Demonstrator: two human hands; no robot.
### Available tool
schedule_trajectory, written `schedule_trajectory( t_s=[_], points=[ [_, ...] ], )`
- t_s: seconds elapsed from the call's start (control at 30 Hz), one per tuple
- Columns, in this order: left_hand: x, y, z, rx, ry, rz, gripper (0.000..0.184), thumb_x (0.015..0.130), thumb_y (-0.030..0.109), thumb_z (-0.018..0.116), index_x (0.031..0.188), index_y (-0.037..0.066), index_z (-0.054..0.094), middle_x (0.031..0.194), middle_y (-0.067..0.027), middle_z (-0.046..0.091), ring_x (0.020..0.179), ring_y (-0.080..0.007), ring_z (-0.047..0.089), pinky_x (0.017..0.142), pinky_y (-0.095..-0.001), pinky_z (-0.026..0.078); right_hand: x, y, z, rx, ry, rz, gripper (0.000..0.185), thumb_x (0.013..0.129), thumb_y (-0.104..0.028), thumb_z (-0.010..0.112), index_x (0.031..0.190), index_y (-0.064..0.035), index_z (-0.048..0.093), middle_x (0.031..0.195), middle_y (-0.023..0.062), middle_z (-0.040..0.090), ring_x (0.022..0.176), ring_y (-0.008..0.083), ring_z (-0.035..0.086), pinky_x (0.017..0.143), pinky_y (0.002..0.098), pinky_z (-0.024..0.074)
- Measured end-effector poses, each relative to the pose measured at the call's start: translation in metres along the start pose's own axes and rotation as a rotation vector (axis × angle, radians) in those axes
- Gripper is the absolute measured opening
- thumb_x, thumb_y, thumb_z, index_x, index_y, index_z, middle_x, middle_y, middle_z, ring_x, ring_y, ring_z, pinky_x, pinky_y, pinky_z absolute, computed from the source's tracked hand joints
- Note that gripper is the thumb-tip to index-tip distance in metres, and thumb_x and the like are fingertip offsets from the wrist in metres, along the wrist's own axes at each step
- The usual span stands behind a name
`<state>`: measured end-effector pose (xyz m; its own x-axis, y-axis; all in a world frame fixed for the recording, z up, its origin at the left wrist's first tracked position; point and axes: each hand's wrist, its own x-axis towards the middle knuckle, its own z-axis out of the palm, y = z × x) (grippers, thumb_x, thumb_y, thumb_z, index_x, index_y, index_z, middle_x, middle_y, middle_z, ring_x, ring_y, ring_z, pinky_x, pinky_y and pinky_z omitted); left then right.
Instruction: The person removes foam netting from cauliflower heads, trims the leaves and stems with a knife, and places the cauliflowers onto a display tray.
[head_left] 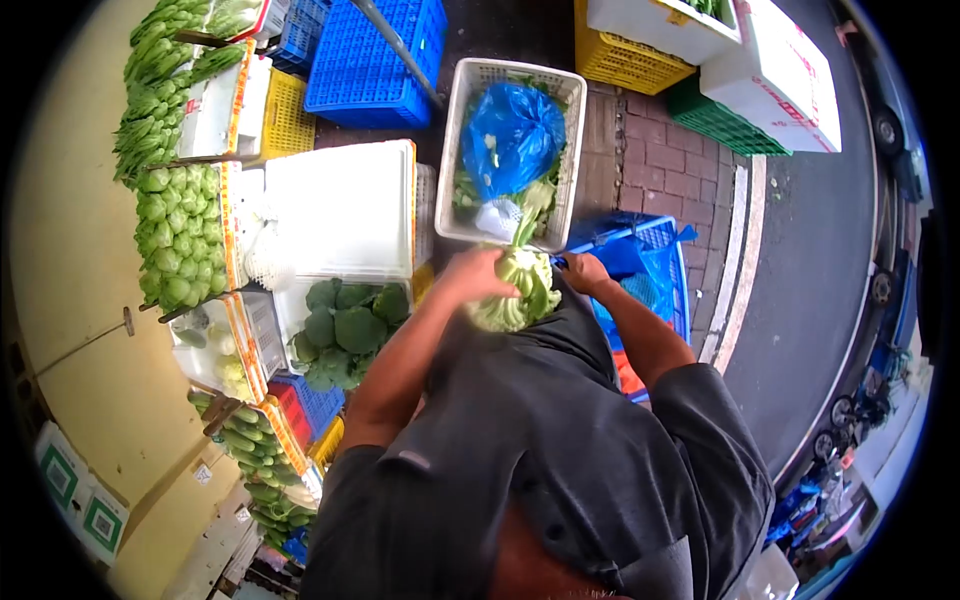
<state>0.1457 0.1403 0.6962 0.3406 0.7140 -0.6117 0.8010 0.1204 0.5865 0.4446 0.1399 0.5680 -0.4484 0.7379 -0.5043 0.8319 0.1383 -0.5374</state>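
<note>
A pale green leafy vegetable (520,290), with its stalk towards the crate, is held over my lap. My left hand (476,274) is wrapped round its left side. On its right, my right hand (584,272) is closed on a small dark-handled tool (560,262), whose tip is by the stalk; the tool's blade is hard to make out. Just beyond my hands stands a white crate (447,150) holding a blue plastic bag (515,138), loose leaves and a white foam net (497,218).
Broccoli (358,330) lies in a white foam box at left, near a white lid (340,210). Stacked greens (180,235) line the far left. A blue basket (680,290) stands beside my right arm. Blue (375,65) and yellow (625,60) crates are ahead; a road (800,260) runs at right.
</note>
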Motion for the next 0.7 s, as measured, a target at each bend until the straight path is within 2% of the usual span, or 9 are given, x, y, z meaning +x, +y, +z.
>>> schedule_trajectory(
  t_s=[0.03,0.13,0.27,0.33,0.4,0.43,0.53,0.63,0.7],
  points=[
    [0.004,0.004,-0.01,-0.052,-0.119,-0.087,0.102,0.061,0.06,0.084,0.141,0.005,0.054,0.128,-0.0234,0.064,0.118,-0.0357,0.062,0.101,-0.042,0.049,0.0,-0.001,0.003,0.015,-0.001,0.073,0.032,0.086,-0.03,0.06,0.11,-0.0113,0.069,0.094,0.0248,0.07,0.09,0.0449,0.067,0.081,0.0534,0.0533],
    [0.008,-0.002,-0.015,-0.118,-0.098,-0.096,0.108,0.061,0.059,0.085,0.148,0.007,0.046,0.132,-0.0226,0.063,0.117,-0.0351,0.063,0.103,-0.0409,0.048,0.009,-0.003,-0.004,0.116,0.098,0.129,0.033,0.085,-0.028,0.059,0.107,-0.0047,0.067,0.093,0.0272,0.069,0.091,0.0463,0.066,0.082,0.0548,0.0519],
    [0.017,-0.031,-0.002,-0.254,0.07,-0.072,0.068,0.067,0.054,0.08,0.114,0.007,0.069,0.106,-0.0199,0.072,0.099,-0.0363,0.069,0.087,-0.0427,0.052,0.026,-0.024,-0.027,0.397,0.231,0.269,0.033,0.088,-0.031,0.061,0.102,-0.0019,0.069,0.093,0.0292,0.068,0.09,0.0466,0.067,0.079,0.0512,0.0512],
    [0.025,-0.034,-0.004,-0.187,0.131,-0.099,0.068,0.067,0.053,0.08,0.115,0.006,0.069,0.105,-0.0207,0.072,0.099,-0.0367,0.069,0.087,-0.0433,0.053,0.018,-0.054,-0.055,0.687,0.159,0.255,0.036,0.091,-0.036,0.065,0.101,-0.0015,0.069,0.079,0.0144,0.068,0.072,0.0233,0.065,0.071,0.038,0.0515],
    [0.029,-0.026,-0.01,-0.158,0.167,-0.125,0.07,0.068,0.053,0.08,0.117,0.005,0.068,0.105,-0.0214,0.072,0.099,-0.0371,0.069,0.087,-0.0438,0.053,0.017,-0.065,-0.054,0.86,0.117,0.257,0.039,0.09,-0.038,0.068,0.104,-0.0019,0.069,0.077,0.0097,0.066,0.072,0.0162,0.06,0.07,0.0345,0.0512],
    [0.025,-0.015,-0.02,-0.163,0.179,-0.142,0.07,0.067,0.052,0.081,0.117,0.005,0.068,0.105,-0.0218,0.072,0.099,-0.0374,0.069,0.087,-0.0441,0.053,0.015,-0.072,-0.056,0.775,0.162,0.167,0.041,0.09,-0.04,0.069,0.105,-0.0023,0.069,0.077,0.0104,0.065,0.073,0.0166,0.059,0.071,0.0351,0.0511],
    [0.022,-0.005,-0.031,-0.16,0.215,-0.155,0.073,0.068,0.051,0.081,0.123,0.005,0.065,0.104,-0.0216,0.072,0.1,-0.0378,0.069,0.087,-0.0449,0.053,0.017,-0.081,-0.052,0.517,0.281,0.064,0.039,0.09,-0.037,0.068,0.108,-0.0023,0.068,0.086,0.0236,0.069,0.083,0.0355,0.07,0.076,0.0435,0.0525],
    [0.02,-0.02,-0.023,-0.221,0.225,-0.154,0.073,0.07,0.049,0.081,0.126,0.006,0.064,0.105,-0.0202,0.072,0.099,-0.0359,0.07,0.087,-0.0435,0.053,0.035,-0.075,-0.051,0.468,0.311,0.3,0.038,0.09,-0.034,0.065,0.112,-0.0026,0.067,0.093,0.0285,0.069,0.092,0.0436,0.068,0.078,0.0469,0.0526],
    [0.023,-0.036,-0.017,-0.313,0.261,-0.15,0.072,0.071,0.047,0.081,0.127,0.006,0.064,0.105,-0.0186,0.073,0.098,-0.0335,0.071,0.087,-0.0415,0.054,0.043,-0.069,-0.058,0.464,0.382,0.288,0.038,0.091,-0.032,0.063,0.115,-0.0022,0.067,0.093,0.0285,0.068,0.092,0.0443,0.068,0.078,0.0469,0.0532]
  ],
)
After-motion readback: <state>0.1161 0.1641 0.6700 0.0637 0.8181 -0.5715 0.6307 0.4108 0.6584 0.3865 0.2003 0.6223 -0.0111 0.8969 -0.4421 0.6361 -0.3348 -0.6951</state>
